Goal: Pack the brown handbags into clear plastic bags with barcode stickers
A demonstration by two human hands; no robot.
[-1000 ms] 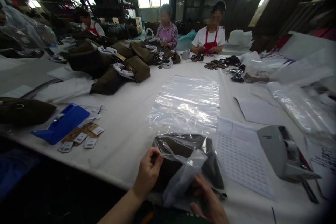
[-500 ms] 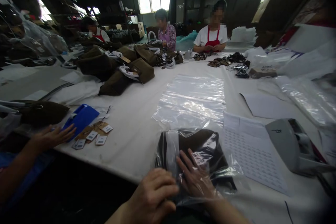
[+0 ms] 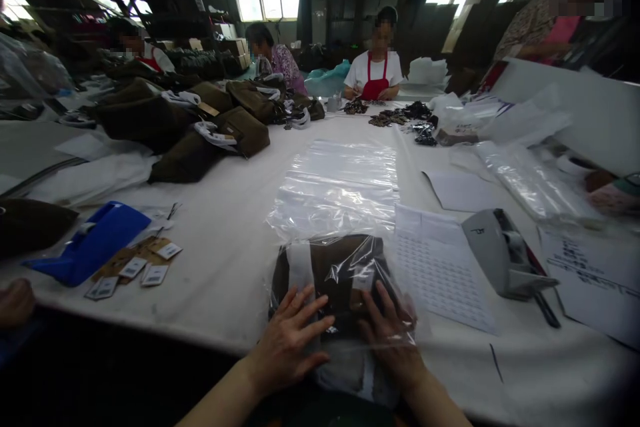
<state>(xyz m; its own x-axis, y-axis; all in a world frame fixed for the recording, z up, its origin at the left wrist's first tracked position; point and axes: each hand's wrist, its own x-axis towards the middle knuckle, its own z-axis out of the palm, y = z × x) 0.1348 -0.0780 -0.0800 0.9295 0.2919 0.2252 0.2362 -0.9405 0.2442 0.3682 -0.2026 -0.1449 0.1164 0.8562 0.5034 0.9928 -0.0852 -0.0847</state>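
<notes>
A dark brown handbag (image 3: 325, 250) with a pale strip on its left side lies at the table's near edge inside a clear plastic bag (image 3: 365, 353). My left hand (image 3: 293, 333) rests on its left half, fingers spread over the film. On the right half lies my right hand (image 3: 393, 337), fingers apart; clear film shows around it, and I cannot tell whether the hand is under it. Just beyond the handbag is a stack of flat clear plastic bags (image 3: 340, 180).
To the right are a printed sheet (image 3: 440, 267) and a grey tape dispenser (image 3: 500, 253). Leftward lie a blue tape dispenser (image 3: 105, 233), barcode tags (image 3: 133, 268) and several brown handbags (image 3: 245, 130). A co-worker's hand (image 3: 17, 303) shows at the left edge; other people sit across the table.
My left hand has opened and come down flat on the bagged handbag. My right hand has shifted to its right side. The view has turned right, and the co-worker's hand has left the blue dispenser.
</notes>
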